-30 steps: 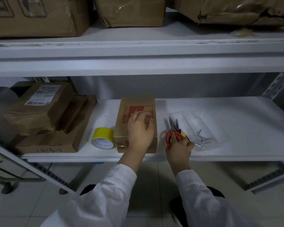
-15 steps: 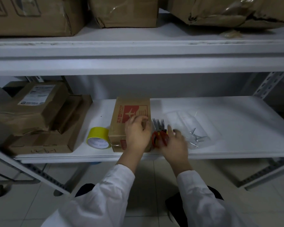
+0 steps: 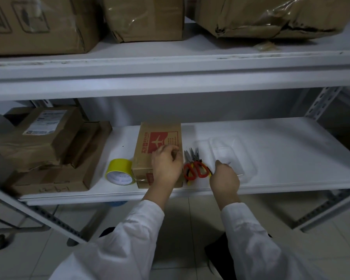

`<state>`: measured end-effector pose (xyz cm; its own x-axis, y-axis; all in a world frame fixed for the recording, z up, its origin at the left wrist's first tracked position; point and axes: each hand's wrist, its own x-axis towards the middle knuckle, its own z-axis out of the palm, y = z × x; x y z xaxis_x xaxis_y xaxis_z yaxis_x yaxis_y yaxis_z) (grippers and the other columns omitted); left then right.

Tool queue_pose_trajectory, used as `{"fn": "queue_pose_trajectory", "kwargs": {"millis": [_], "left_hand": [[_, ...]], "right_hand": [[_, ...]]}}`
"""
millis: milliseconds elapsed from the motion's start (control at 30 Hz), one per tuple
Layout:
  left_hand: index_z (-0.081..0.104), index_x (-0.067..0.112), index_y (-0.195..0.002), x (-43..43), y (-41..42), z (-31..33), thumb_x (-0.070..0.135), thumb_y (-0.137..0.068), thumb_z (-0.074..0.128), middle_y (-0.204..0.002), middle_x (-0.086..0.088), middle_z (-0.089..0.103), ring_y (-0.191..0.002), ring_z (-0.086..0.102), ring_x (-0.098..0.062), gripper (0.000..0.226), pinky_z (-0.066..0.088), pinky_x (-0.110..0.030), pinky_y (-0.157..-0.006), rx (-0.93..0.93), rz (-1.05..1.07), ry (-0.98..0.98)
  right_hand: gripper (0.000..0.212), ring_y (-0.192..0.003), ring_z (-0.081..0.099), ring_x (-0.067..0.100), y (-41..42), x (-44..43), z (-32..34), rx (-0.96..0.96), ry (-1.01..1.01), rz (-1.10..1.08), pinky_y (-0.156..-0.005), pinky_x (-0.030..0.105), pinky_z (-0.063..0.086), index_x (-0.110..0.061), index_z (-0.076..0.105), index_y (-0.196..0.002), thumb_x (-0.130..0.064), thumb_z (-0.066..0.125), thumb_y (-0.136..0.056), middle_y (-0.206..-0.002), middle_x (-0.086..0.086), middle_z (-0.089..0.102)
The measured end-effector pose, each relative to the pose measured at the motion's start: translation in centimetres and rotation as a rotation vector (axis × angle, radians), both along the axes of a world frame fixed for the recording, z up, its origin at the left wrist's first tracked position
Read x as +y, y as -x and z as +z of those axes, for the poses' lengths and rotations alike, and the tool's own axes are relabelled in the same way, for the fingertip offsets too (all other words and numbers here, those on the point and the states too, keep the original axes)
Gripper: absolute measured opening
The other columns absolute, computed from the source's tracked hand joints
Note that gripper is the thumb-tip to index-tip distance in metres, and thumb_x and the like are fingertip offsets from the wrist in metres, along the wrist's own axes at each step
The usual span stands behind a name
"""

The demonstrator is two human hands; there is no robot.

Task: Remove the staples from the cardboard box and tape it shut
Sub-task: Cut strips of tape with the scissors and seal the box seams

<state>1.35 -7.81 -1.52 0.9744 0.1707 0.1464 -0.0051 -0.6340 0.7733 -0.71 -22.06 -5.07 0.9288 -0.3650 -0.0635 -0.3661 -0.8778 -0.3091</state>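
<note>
Pliers (image 3: pixel 195 166) lie handles-near, tips-away, just left of right hand (image 3: pixel 223 179), its curled fingers over tray (image 3: pixel 240 150), pinch unclear; left hand (image 3: pixel 166 164) fingers curled, holding box (image 3: pixel 150 142).

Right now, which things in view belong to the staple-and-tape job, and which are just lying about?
Job: box under the left hand, pliers, tape, tray by the right hand.
Lying about: parcels stacked at left, boxes on the top shelf.

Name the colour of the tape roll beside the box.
The tape roll is yellow, whitish inside; head view shows it.
</note>
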Motion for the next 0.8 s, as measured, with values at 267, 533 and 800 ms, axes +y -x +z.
{"fn": "queue_pose_trajectory", "kwargs": {"millis": [267, 533, 800], "left_hand": [[0.066, 0.011, -0.110, 0.4, 0.1, -0.2, 0.015, -0.091, 0.052, -0.114, -0.007, 0.061, -0.109, 0.053, -0.026, 0.024, 0.046, -0.039, -0.096, -0.009, -0.029, 0.020], [0.065, 0.014, -0.111, 3.1, 0.5, -1.1, 0.019, -0.087, 0.055, -0.119, -0.007, 0.062, -0.119, 0.049, -0.028, 0.027, 0.021, -0.048, -0.113, -0.089, 0.072, -0.220], [0.056, 0.007, -0.126, 6.4, 1.2, -1.3, 0.013, -0.089, 0.052, -0.133, -0.014, 0.054, -0.132, 0.038, -0.034, 0.037, 0.026, -0.045, -0.112, -0.066, 0.093, -0.148]], "right_hand": [[0.030, -0.092, 0.064, 0.028, -0.3, 0.8, -0.3, 0.017, 0.013, 0.051, -0.067, 0.031, 0.047, -0.006, 0.052, -0.111, 0.007, 0.043, -0.086, -0.102, 0.011, 0.065], [0.031, -0.102, 0.060, 0.030, -0.5, 1.4, 0.8, -0.141, 0.016, 0.050, -0.089, 0.036, 0.047, -0.007, 0.054, -0.119, -0.012, 0.049, -0.089, -0.112, 0.011, 0.063], [0.056, -0.146, 0.008, 0.018, -0.3, 7.3, 3.6, -0.097, -0.397, 0.397, -0.115, 0.035, 0.016, -0.023, 0.010, -0.152, -0.036, 0.031, -0.101, -0.160, -0.005, 0.004]]}}
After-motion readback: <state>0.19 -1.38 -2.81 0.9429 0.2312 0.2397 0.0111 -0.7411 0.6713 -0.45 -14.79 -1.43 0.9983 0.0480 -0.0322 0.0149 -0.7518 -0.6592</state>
